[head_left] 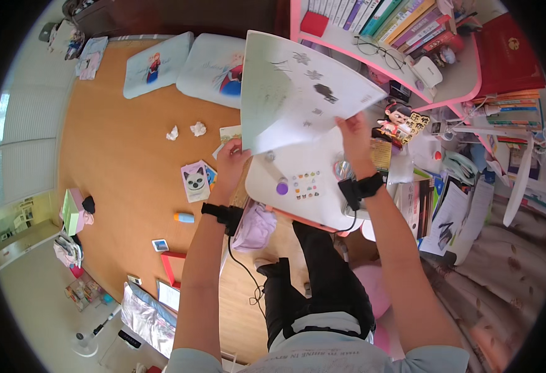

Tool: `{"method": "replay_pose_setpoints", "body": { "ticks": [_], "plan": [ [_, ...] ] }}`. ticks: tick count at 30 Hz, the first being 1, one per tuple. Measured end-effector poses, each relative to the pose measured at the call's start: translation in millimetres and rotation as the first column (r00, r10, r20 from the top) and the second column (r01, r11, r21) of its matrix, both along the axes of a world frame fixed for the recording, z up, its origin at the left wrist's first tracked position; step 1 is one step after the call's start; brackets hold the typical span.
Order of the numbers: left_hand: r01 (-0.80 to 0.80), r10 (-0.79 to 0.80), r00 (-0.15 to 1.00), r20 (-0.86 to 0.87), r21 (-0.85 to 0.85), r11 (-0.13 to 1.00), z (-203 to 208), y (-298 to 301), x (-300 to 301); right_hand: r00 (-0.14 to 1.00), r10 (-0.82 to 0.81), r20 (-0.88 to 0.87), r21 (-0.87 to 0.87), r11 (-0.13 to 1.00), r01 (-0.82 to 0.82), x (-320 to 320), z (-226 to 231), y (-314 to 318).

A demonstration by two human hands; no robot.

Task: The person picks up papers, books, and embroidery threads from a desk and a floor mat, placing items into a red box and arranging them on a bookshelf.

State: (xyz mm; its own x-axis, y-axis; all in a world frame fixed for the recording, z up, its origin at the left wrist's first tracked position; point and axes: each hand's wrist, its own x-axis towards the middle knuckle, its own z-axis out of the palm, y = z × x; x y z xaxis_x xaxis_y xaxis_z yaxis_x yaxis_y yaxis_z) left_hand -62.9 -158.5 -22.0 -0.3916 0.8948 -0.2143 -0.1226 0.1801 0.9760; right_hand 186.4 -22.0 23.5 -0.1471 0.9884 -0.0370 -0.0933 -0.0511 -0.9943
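Head view, the only one here, so think of a clock laid over the whole picture. The main thing is a big white sheet [285, 93] up around 12 to 1 o'clock, tilted and bowed a bit, held up over the far part of a white desk [307, 163]. It's got greyish leaf-like shapes plus one dark blotch on it. Left hand [230, 158] is at 10 o'clock, fingers mostly curled in, pinching the sheet's lower left corner. Right hand [356, 138] is at 2 o'clock, partly closed, thumb and fingers gripping the lower right edge (both wrists have black straps on, btw).

On the desk, pretty much dead centre, there's a tube with a purple cap [282, 186], and just beside it at 3 o'clock some tiny colourful stickers [306, 185]. A lilac cloth [254, 229] sits by the near edge at 7. A little figurine [394, 121] stands at 2, just beyond the right hand, and glasses [378, 53] rest on the pink-edged shelf [347, 42] at 1. Over on the orange-brown surface [117, 168], a cat-face booklet [195, 180] lies at 9 and two crumpled tissues [198, 128] at 10.
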Motion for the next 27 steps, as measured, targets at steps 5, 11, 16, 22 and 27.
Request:
{"method": "replay_pose_setpoints", "body": {
  "ticks": [5, 11, 16, 22, 27],
  "plan": [
    [-0.131, 0.107, 0.984, 0.144, 0.167, 0.977, 104, -42, -11, 0.995, 0.091, -0.032, 0.284, 0.956, -0.078, -11, 138, -55],
    [0.028, -0.120, 0.922, -0.367, -0.248, 0.968, 163, -287, -48, 0.939, 0.331, 0.089, 0.186, 0.921, -0.342, -92, 204, -203],
    [-0.495, 0.527, 0.707, 0.471, -0.202, 0.845, 102, -509, 6, 0.669, 0.720, 0.183, -0.135, 0.693, -0.709, -154, 99, -365],
    [-0.781, 0.848, 0.296, 0.440, -0.400, 0.480, 22, -778, 52, 0.176, 0.984, -0.024, -0.604, 0.126, -0.787, -255, -34, -619],
    [-0.872, 0.932, 0.090, 0.351, -0.424, 0.244, -34, -885, 14, -0.053, 0.997, 0.056, -0.621, -0.007, -0.784, -281, -47, -718]
  ]
}}
